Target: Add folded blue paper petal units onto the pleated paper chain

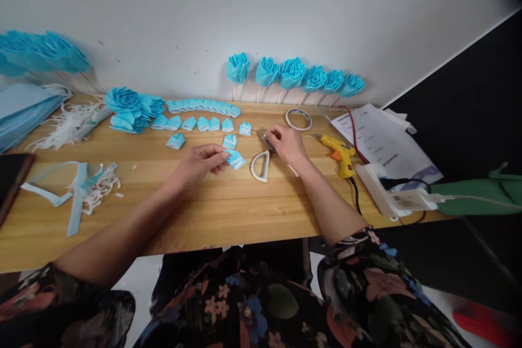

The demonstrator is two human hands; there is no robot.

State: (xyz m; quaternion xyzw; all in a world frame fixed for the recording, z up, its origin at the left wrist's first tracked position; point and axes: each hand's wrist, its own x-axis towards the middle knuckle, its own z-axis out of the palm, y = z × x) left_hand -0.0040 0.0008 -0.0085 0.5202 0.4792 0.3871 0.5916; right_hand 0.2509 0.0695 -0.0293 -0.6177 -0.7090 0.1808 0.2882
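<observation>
At the bench's [228,212] far left edge we see a stack of blue sheets [20,111] and a tangle of white strings [67,122], with cut scraps [89,185] nearer the front edge. Toward the back edge lie loose blue roses [126,106], and beside them rows of folded petals [196,123] that are not joined into anything.

Near the middle, the left hand [199,163] pinches a folded blue piece [235,160] between thumb and fingers, just above the bench top. Just right of it the scissors [261,163] lie flat. The right hand [285,142] is curled over their blades, and we cannot tell whether its fingers actually grip them.

Against the wall, six roses on sticks [291,73] stand finished. We judge the work partly done, with many petals left to assemble.

Further right are a tape roll [298,118], a yellow glue gun [339,152], papers [379,138] and a power strip [381,190] at the right edge.
</observation>
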